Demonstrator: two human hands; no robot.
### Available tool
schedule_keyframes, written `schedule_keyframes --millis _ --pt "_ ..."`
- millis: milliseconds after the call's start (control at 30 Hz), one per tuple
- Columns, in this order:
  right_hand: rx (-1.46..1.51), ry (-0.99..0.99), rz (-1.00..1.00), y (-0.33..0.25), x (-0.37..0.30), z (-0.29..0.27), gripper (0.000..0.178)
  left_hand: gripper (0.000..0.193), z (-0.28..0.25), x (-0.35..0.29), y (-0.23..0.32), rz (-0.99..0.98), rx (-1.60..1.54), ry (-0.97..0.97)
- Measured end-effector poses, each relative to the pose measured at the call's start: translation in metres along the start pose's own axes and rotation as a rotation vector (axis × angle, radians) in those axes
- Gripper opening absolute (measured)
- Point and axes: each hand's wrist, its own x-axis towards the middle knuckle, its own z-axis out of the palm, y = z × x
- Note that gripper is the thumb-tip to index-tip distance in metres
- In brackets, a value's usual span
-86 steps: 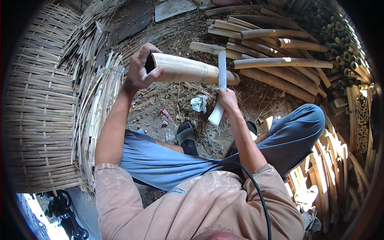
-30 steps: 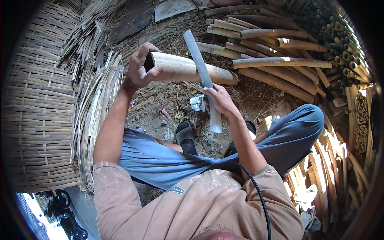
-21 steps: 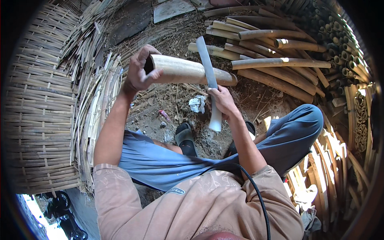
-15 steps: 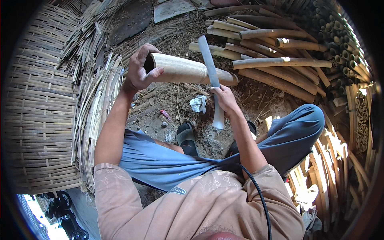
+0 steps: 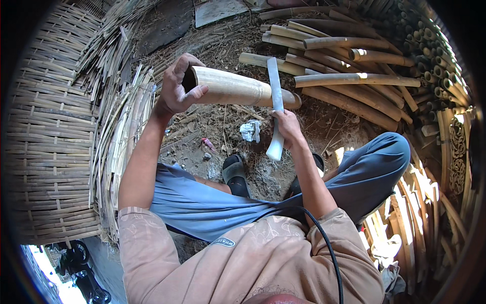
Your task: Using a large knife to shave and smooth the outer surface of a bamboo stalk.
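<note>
A thick pale bamboo pole (image 5: 228, 87) lies across in front of me, its hollow end at the left. My left hand (image 5: 180, 85) grips that end, thumb along the near side and fingers round the far side. My right hand (image 5: 287, 125) is wrapped round the middle of a long flat metal blade (image 5: 275, 83). The blade stands nearly upright in view, crossing over the bamboo near its right part. Its wider lower end sticks out below my fist. Whether the blade's edge touches the bamboo I cannot tell.
Cut bamboo poles (image 5: 349, 78) are piled at the far right, with stacked bamboo tubes (image 5: 438, 73) behind. Bundled split strips (image 5: 126, 137) and a woven bamboo panel (image 5: 53, 137) stand at the left. A crumpled white wrapper (image 5: 250, 130) lies on the ground before my sandals (image 5: 235, 172).
My right hand has turned the blade more upright and shifted its upper end to the right and nearer. My left hand and the bamboo have stayed almost still.
</note>
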Motion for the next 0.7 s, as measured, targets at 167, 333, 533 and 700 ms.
schedule_keyframes --millis 167,333,533,700 --pt "0.017 -0.205 -0.12 -0.023 -0.026 0.014 0.023 0.05 -0.004 -0.002 -0.001 -0.006 0.029 -0.002" --pt "0.134 -0.106 -0.039 -0.019 -0.019 0.009 0.025 0.05 -0.001 -0.002 -0.001 -0.012 0.018 0.01" --pt "0.053 -0.138 -0.11 -0.028 -0.035 0.02 0.024 0.049 -0.003 -0.002 0.001 -0.012 0.016 -0.005" --pt "0.019 -0.083 -0.071 -0.018 -0.024 0.01 0.023 0.047 -0.002 -0.001 -0.001 -0.009 -0.009 -0.005"
